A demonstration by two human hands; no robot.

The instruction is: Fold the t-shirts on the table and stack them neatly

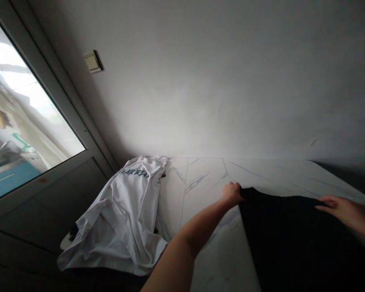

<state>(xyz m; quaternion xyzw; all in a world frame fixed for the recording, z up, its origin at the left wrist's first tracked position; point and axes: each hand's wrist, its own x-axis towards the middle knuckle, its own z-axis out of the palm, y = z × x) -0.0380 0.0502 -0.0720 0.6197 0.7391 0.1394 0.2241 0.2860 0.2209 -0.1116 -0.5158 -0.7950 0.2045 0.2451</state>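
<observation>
Plain grey-white wall (207, 89) behind; against it, a white marble-patterned tabletop (207, 172) with grey veining and thin seams. Large, matte black cloth (292, 239) lies on the right part of the surface, its far edge spanning between the hands with a shallow dip. Left hand (232, 192): fingers closed on the far left corner. Right hand (343, 209): thumb and forefinger pinched narrow on the same edge, toward its right end. Key relation: the cloth extends from both sets of fingers back toward the wearer; its longer axis appears to run that way, though the near end is out of frame. Both hands touch it, so neither is nearer. Crumpled white fabric shirt with dark lettering (124, 215) lies well apart, left of the left hand.
</observation>
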